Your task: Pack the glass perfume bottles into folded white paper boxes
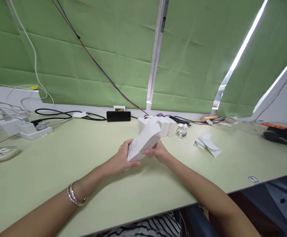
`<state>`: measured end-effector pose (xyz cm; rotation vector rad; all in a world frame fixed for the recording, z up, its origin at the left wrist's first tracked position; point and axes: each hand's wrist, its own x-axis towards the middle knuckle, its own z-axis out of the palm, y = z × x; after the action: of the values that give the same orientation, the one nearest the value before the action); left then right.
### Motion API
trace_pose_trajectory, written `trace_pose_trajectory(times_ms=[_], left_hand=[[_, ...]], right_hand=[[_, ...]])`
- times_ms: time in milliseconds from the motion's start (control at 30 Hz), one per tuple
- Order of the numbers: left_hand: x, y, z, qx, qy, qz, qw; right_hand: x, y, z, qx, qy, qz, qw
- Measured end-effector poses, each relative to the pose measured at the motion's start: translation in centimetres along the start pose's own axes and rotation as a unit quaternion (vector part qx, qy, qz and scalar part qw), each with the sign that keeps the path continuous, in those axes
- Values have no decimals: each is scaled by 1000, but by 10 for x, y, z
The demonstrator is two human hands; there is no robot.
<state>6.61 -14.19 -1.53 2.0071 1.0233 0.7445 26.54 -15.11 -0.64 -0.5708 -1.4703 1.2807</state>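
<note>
A white cardboard box (145,140) is held tilted above the table, its upper end raised toward the back right. Small print covers its left end. My left hand (126,156) is closed around the lower left end, thumb along the near edge. On the right side, my right hand (158,152) grips the box with the thumb in front; its other fingers are mostly hidden behind it. Just beyond the held box stands a row of similar white boxes (168,126), partly covered by it.
A pale green table (89,141) spans the view. Along its back lie a dark phone (118,116), black cables (56,113) and a small glass-like object (181,132). Crumpled white paper (208,144) lies right, power strips (34,130) left, a black item (284,134) far right.
</note>
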Motion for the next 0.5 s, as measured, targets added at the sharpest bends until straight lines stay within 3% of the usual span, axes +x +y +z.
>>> trace_pose_trajectory(times_ms=[200, 300, 400, 500], left_hand=[[1, -1, -1, -14, -11, -18, 1000], [0, 0, -1, -5, -24, -28, 999], [1, 1, -1, 2, -26, -26, 999], [1, -1, -1, -9, -23, -18, 1000]], right_hand=[[0, 4, 0, -52, -46, 3, 998], [-1, 3, -3, -129, 45, -71, 988], [-2, 2, -8, -233, 149, -179, 944], [-3, 4, -11, -330, 121, -229, 908]])
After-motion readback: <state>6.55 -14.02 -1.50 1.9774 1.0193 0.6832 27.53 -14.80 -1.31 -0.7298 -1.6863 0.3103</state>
